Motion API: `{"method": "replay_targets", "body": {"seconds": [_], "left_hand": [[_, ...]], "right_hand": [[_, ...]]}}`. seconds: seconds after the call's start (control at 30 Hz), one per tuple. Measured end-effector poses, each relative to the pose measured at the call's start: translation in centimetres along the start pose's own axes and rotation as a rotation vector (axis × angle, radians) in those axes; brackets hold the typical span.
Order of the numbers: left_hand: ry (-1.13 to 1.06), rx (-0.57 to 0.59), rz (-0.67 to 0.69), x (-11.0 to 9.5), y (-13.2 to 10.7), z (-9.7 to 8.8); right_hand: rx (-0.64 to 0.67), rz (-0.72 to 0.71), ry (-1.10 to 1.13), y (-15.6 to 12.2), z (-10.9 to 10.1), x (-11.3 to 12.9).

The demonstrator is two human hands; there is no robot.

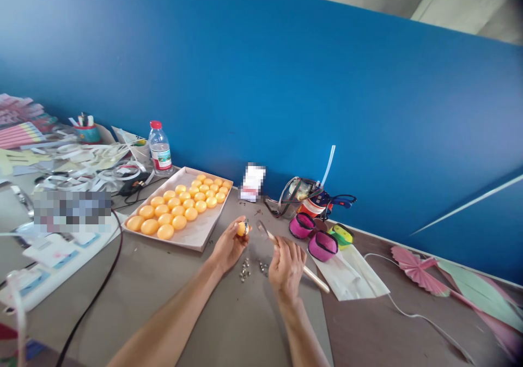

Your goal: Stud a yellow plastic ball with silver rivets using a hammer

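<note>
My left hand (231, 247) is closed round an orange ping-pong ball (242, 228) that has dark marks or a dark piece on its right side. In my right hand (287, 263) is a long tool with a pale handle (316, 280); its metal-looking tip (262, 227) points up and left, a little apart from the ball. What kind of tool it is I cannot make out. Small shiny metal pieces (244, 270) lie on the grey table between my wrists, with a second little heap (263, 268) beside them. More orange balls (177, 211) sit in rows in a shallow cardboard tray (200, 239) to the left.
A red-capped bottle (160, 152) stands behind the tray. White strips and cables (90, 163) clutter the far left. Magenta bands (322, 245) and a white paper bag (351, 274) lie on the right, near a pink paper fan (420, 271). A blue partition (261, 84) rises behind.
</note>
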State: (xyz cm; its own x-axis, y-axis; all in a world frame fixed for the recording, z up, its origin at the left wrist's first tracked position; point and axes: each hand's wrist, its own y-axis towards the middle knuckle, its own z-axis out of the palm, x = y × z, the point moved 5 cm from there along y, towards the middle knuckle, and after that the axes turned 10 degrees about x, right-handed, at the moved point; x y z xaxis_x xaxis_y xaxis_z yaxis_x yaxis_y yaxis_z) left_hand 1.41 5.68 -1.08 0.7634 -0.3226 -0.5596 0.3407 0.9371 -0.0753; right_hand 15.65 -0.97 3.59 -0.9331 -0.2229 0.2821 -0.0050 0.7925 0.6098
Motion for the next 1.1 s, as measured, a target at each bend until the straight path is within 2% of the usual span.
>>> {"method": "replay_targets", "body": {"seconds": [0.17, 0.33, 0.47, 0.63, 0.8, 0.93, 1.1], "left_hand": [[0.02, -0.022, -0.014, 0.4, 0.2, -0.3], [0.009, 0.007, 0.014, 0.2, 0.1, 0.2], [-0.015, 0.024, -0.023, 0.3, 0.0, 0.3], [-0.056, 0.055, -0.018, 0.3, 0.0, 0.4], [-0.043, 0.041, -0.07, 0.6, 0.0, 0.4], [-0.024, 0.063, -0.074, 0.9, -0.2, 0.7], [0.027, 0.09, -0.073, 0.8, -0.4, 0.8]], "right_hand": [[0.125, -0.121, 0.048, 0.0, 0.6, 1.4], [0.01, -0.093, 0.091, 0.0, -0.3, 1.2], [0.108, -0.079, 0.085, 0.0, 0.2, 1.5], [-0.002, -0.052, 0.092, -0.2, -0.1, 1.5], [0.026, -0.02, 0.059, -0.2, 0.4, 0.8], [-0.103, 0.016, 0.079, -0.3, 0.0, 0.4], [0.014, -0.018, 0.097, -0.2, 0.6, 0.9]]}}
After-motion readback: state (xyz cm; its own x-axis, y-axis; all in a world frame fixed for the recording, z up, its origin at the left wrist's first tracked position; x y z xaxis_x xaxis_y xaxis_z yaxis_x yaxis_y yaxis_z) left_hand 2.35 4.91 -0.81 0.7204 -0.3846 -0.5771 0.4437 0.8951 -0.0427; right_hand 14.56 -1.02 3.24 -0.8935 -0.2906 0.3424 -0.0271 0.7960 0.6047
